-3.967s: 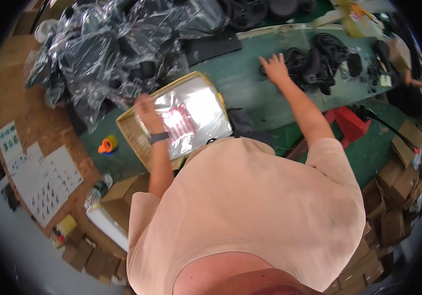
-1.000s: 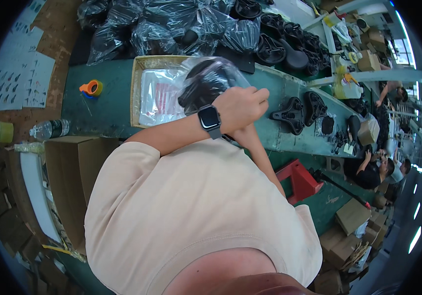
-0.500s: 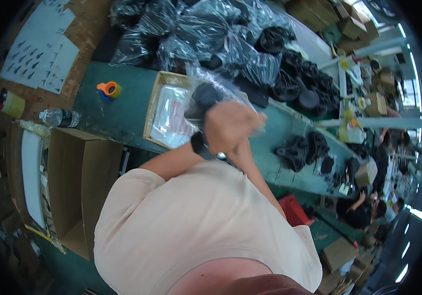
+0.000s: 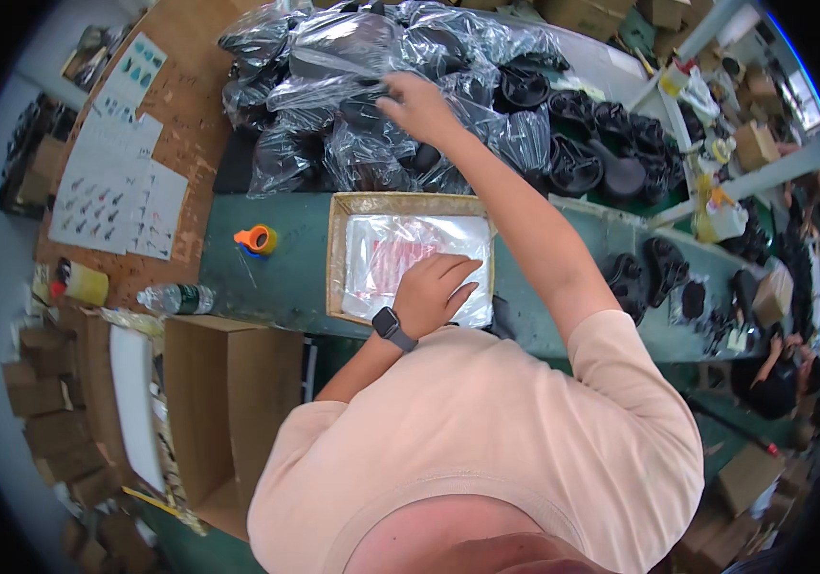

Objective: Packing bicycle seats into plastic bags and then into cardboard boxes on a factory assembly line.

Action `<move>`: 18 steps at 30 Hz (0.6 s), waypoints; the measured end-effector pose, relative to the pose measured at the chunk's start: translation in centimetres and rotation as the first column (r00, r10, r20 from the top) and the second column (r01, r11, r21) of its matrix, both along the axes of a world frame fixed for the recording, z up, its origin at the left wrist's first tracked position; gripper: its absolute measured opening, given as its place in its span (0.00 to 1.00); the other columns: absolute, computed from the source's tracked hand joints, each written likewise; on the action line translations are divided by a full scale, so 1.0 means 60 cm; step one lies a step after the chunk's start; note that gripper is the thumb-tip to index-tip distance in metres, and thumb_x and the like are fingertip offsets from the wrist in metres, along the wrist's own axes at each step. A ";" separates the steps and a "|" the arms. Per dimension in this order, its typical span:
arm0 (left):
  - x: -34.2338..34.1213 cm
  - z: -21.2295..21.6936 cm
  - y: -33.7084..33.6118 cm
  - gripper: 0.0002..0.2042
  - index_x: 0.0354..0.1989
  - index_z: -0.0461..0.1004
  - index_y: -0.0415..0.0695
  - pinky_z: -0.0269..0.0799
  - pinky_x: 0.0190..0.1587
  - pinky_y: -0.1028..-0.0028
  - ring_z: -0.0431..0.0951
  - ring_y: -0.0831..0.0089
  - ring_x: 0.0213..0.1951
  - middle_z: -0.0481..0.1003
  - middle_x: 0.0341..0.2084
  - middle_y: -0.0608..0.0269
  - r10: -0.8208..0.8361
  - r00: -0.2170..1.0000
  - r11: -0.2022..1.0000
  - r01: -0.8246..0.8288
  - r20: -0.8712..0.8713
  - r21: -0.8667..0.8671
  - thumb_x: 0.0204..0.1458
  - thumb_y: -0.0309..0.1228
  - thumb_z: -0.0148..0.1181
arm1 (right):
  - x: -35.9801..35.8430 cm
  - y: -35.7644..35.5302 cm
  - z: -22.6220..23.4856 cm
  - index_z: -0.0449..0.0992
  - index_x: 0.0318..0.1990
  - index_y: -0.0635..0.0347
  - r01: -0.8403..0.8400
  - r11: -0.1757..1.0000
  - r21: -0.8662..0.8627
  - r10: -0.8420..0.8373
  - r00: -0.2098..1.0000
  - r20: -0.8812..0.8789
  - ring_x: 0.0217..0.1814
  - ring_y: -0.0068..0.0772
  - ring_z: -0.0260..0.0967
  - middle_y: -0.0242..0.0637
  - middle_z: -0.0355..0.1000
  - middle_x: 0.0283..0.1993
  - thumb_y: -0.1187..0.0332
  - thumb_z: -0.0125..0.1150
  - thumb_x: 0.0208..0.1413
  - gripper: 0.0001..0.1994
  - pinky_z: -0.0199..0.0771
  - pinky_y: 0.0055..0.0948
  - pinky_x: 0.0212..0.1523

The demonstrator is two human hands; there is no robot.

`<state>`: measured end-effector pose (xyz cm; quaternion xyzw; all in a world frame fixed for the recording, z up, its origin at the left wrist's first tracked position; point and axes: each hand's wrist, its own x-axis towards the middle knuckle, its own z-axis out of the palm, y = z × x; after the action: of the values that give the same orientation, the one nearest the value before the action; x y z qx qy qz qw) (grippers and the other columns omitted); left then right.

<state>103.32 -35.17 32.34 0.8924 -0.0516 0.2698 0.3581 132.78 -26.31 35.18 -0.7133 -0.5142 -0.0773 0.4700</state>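
Bagged saddles [image 4: 343, 105]: lay heaped, one against another in clear plastic, at the far side of the green bench [image 4: 285, 277], beyond the tray [image 4: 410, 203]. Right hand [image 4: 419, 110]: was stretched out over the middle of the heap, fingers partly spread at the shiny wrapping; could not tell whether pinched on plastic or let go. Left hand [image 4: 432, 292]: hung over the near part of the tray, fingers loosely apart, grasping nothing, just above clear bags [image 4: 367, 239] with pinkish-red print. Watch [image 4: 391, 325]: was strapped, dark-faced, on the left wrist.

Bare saddles [image 4: 577, 167]: stood in a dark cluster just right of the heap. More saddles [image 4: 666, 268]: lay on the right stretch of the bench, well apart from the tray. Tape roll [image 4: 264, 239]: sat left of the tray, in yellow and orange. Bottle [image 4: 175, 299]: was placed farther left and nearer, clear-walled. Carton [image 4: 266, 411]: stood open at near left. Printed sheets [image 4: 104, 191]: were spread at left on the brown table [image 4: 204, 77]. Dark-clad person [image 4: 762, 387]: was seen at far right, partly at the blurred rim.
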 end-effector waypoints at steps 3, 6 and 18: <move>-0.033 -0.136 0.030 0.09 0.43 0.87 0.45 0.82 0.45 0.60 0.87 0.55 0.42 0.87 0.41 0.56 0.252 0.953 0.965 -0.262 -0.168 -0.035 0.56 0.32 0.73 | -0.077 -0.073 -0.078 0.81 0.60 0.67 -0.226 0.965 -0.136 0.192 0.956 -0.221 0.51 0.51 0.84 0.54 0.82 0.53 0.63 0.73 0.60 0.23 0.82 0.42 0.55; -0.060 -0.246 0.184 0.08 0.44 0.86 0.42 0.82 0.39 0.65 0.87 0.57 0.35 0.86 0.36 0.54 0.623 0.718 0.751 -0.660 -0.310 -0.021 0.61 0.31 0.67 | -0.156 -0.265 -0.235 0.80 0.64 0.63 -0.184 0.966 -0.182 0.068 0.858 -0.509 0.54 0.45 0.85 0.51 0.83 0.55 0.64 0.71 0.63 0.23 0.82 0.37 0.56; -0.211 -0.641 0.816 0.35 0.67 0.70 0.38 0.70 0.67 0.51 0.75 0.44 0.67 0.75 0.65 0.36 0.707 0.190 0.619 -0.633 -0.681 0.465 0.60 0.52 0.67 | -0.393 -1.177 -0.608 0.79 0.63 0.69 0.262 0.390 -0.883 -0.915 0.214 -0.341 0.35 0.33 0.79 0.41 0.83 0.40 0.66 0.73 0.62 0.25 0.82 0.31 0.38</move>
<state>90.63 13.80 -6.11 0.8494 0.5040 -0.0529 0.1472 109.22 -96.95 -1.33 -0.9151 0.1350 0.2584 0.2785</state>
